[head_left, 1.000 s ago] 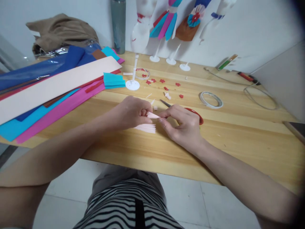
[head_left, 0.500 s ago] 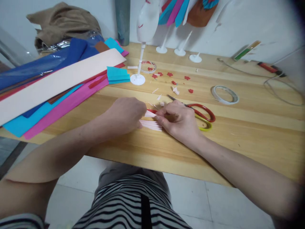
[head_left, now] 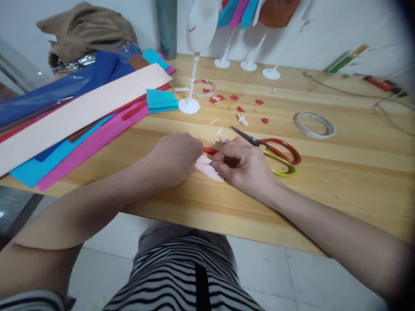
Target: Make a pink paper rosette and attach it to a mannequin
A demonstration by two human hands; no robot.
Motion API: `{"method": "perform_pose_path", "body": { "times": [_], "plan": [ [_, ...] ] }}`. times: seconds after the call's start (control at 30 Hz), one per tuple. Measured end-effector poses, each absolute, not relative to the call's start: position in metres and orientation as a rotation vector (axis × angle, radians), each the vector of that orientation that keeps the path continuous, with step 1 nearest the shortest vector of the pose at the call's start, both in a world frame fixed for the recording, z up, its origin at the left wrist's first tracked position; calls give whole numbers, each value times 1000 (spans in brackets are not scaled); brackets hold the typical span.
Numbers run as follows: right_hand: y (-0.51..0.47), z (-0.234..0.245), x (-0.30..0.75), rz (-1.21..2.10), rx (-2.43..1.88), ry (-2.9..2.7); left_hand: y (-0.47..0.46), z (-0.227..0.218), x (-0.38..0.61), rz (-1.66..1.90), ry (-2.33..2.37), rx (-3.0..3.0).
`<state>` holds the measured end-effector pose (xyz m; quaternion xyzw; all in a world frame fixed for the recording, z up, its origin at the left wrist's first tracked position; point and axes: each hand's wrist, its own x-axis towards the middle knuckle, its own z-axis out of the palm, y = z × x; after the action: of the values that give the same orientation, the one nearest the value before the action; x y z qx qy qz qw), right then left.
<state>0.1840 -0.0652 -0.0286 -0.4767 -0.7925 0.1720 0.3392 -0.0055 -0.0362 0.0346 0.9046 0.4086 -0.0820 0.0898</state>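
Observation:
My left hand (head_left: 177, 156) and my right hand (head_left: 244, 166) meet at the middle of the wooden table (head_left: 324, 190), both pinched on a small pleated piece of pale pink paper (head_left: 207, 167) that rests on the tabletop. The fingers of both hands are curled closed around its folds. A thin red strip (head_left: 211, 150) lies just behind the paper between my hands. Red and yellow handled scissors (head_left: 275, 151) lie right behind my right hand, blades pointing left.
Long coloured paper sheets (head_left: 81, 112) are stacked at the left. A folded cyan piece (head_left: 161, 100), a white stand (head_left: 189, 103), small red paper flowers (head_left: 234, 97), a tape roll (head_left: 314, 124) and a cable (head_left: 385, 108) lie farther back. A brown cloth (head_left: 87, 30) sits in the back left corner.
The view has tilted down and shifted. My hands have lowered the pink paper onto the table and drawn closer together; the scissors now show fully behind my right hand.

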Motion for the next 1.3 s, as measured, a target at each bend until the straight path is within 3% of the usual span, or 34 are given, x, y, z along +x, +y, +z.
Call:
{"method": "perform_pose_path", "body": {
  "times": [0.4, 0.57, 0.77, 1.03, 1.3],
  "plan": [
    [-67, -28, 180, 417, -1202, -2118, -37, 34, -7, -262, 1252, 2686],
    [-67, -29, 180, 432, -1188, -2126, -38, 29, -9, -97, 1142, 2683],
    [-68, -28, 182, 479, -1155, -2155, -37, 35, -3, -277, 1146, 2596],
    [-69, -22, 186, 545, -1063, -2260, -36, 33, -3, -229, 1099, 2625],
    [-79, -21, 186, 272, -1142, -2360, -39, 33, -7, -101, 1067, 2658]
  ]
}}
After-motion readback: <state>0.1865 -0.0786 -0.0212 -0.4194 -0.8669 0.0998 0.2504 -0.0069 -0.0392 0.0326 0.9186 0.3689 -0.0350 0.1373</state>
